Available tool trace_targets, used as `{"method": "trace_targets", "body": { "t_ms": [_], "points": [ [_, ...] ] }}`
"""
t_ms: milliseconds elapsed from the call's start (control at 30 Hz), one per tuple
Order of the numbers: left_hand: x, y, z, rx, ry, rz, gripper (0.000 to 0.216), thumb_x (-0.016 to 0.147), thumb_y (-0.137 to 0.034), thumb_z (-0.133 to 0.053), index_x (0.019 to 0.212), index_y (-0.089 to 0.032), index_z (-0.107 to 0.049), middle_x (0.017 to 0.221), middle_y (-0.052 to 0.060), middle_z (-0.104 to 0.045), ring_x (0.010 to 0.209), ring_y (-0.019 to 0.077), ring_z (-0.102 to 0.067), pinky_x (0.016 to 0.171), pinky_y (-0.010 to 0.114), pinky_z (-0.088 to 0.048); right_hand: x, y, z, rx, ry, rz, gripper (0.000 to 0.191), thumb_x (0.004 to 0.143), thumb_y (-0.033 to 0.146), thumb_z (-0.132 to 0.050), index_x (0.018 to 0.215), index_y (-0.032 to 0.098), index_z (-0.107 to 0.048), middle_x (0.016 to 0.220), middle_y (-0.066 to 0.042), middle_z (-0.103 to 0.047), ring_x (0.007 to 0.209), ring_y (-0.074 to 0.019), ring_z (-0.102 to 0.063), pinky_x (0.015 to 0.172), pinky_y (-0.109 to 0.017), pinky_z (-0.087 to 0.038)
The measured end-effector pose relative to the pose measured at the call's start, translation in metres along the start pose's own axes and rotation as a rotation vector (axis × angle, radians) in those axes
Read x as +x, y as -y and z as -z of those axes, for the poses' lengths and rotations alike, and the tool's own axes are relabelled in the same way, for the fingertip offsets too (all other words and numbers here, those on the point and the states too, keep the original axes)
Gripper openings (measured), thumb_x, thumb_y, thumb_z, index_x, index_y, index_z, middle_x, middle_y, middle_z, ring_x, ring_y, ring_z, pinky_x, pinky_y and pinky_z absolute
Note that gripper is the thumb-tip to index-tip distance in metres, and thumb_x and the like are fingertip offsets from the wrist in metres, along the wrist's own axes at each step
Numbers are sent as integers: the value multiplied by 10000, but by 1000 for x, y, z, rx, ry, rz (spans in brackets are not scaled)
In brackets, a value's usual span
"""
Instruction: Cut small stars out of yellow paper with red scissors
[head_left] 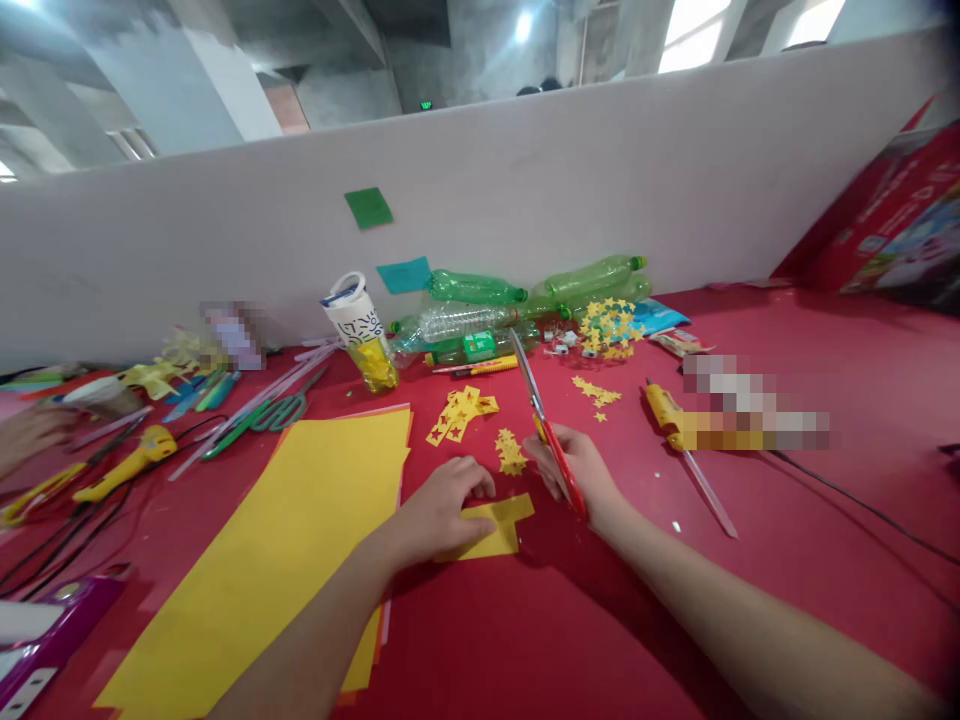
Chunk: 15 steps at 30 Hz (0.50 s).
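Note:
My right hand is closed around red-handled scissors, whose metal blades point up and away from me. On the table, my left hand has its fingers bent and its thumb apart from them, over a cut piece of yellow paper. Part of that piece is hidden under the hand. Just beyond, between the hands, lies a small pile of yellow paper stars. Yellow strips with star-shaped holes lie farther back. Under my left forearm is a stack of large yellow sheets.
Green plastic bottles and a white cup stand along the partition. More yellow stars are heaped at the back. Glue guns lie right and left, with cables. Another person's hand is at far left.

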<state>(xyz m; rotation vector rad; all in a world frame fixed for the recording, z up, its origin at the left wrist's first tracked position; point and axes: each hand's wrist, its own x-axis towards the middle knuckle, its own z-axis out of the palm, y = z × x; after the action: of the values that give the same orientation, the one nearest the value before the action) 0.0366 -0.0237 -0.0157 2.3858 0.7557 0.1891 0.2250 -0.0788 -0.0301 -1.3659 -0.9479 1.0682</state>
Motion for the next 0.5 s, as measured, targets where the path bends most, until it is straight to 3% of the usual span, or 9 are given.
{"method": "trace_targets", "body": {
  "t_ms": [133, 300, 500],
  "points": [
    [0, -2, -2, 5, 17, -8, 145, 769, -289, -514, 875, -192, -532, 856, 22, -530, 803, 171, -479, 723, 288, -401, 1, -4, 0, -36, 2, 16, 266, 714, 319, -577, 576, 227, -369, 348, 116, -351, 266, -71, -351, 292, -177, -253],
    [-7, 0, 1, 23, 43, -25, 400, 670, -406, -643, 989, -207, -507, 1010, 47, -513, 942, 223, -470, 797, 326, -396, 3, -9, -1, -103, -2, 50, 273, 715, 377, -565, 583, 225, -379, 355, 108, -347, 291, -69, -328, 317, -185, -238],
    [-5, 6, -2, 9, 111, -26, 239, 742, -361, -554, 919, -203, -525, 953, 41, -519, 902, 214, -480, 784, 315, -384, 3, -8, -4, -233, -25, 118, 241, 680, 362, -564, 571, 201, -421, 442, 85, -360, 409, -70, -335, 404, -187, -256]
  ]
}}
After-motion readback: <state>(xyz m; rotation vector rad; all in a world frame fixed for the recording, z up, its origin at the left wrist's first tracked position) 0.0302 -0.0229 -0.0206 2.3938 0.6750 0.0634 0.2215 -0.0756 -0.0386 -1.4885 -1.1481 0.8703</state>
